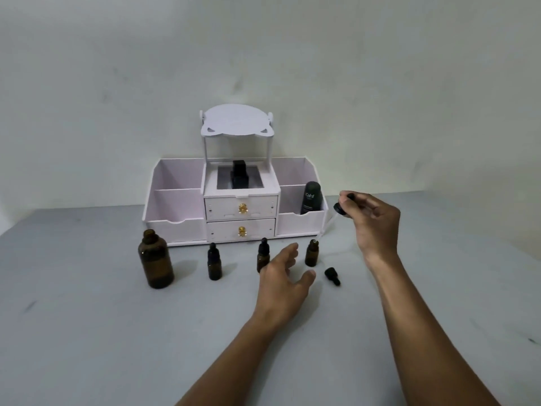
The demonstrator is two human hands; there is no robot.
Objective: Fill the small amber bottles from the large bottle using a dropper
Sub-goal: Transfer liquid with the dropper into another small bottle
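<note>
The large amber bottle [156, 261] stands uncapped at the left of the grey table. Three small amber bottles stand in a row to its right: a capped one [214, 262], a capped one [262, 255] partly behind my left hand, and an uncapped one [311, 253]. My right hand [371, 221] is shut on a dropper [339, 210] by its black bulb, and the glass tip points down into the uncapped bottle's mouth. My left hand [282, 273] hovers open just left of that bottle, holding nothing. A loose black dropper cap [332, 276] lies on the table near it.
A pale pink organiser [172, 227] with two small drawers and a tilting mirror stands against the wall behind the bottles. A dark tube [311, 198] stands in its right compartment and a black bottle [240, 174] on its middle shelf.
</note>
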